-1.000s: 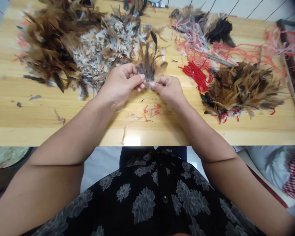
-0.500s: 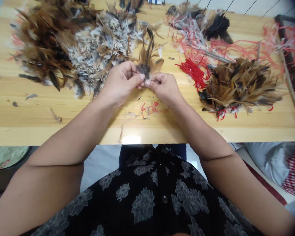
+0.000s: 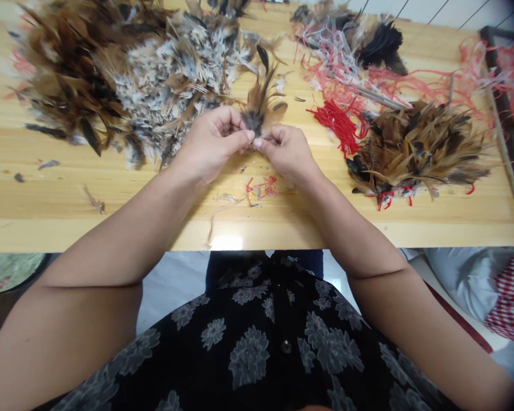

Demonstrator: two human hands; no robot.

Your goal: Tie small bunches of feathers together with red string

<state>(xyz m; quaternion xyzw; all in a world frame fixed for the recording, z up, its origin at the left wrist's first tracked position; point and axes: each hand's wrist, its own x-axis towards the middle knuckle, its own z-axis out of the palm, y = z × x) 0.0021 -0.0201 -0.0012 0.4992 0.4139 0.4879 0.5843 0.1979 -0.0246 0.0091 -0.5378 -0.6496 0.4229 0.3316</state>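
Between my two hands stands a small bunch of brown and black feathers [image 3: 259, 103], tips pointing away from me. My left hand [image 3: 218, 137] pinches its fluffy grey base between thumb and fingers. My right hand [image 3: 286, 148] is closed at the same base, thumb against forefinger, the fingertips of both hands nearly touching. Whatever else lies in the pinch is hidden by my fingers. Just beyond my left hand spreads a large heap of loose feathers [image 3: 163, 85], pale quills in the middle and brown plumes at the left.
Right of my hands lie a bundle of red strings [image 3: 340, 125] and a pile of brown feather bunches [image 3: 420, 154] with red ends. Behind them are pink and white plastic strands [image 3: 338, 54] and black feathers [image 3: 383, 48]. Red thread scraps [image 3: 263, 188] lie on the wooden table [image 3: 132, 234].
The feather bunch has tilted slightly and shows a little more of its grey base. Both hands keep nearly the same place and pinch.
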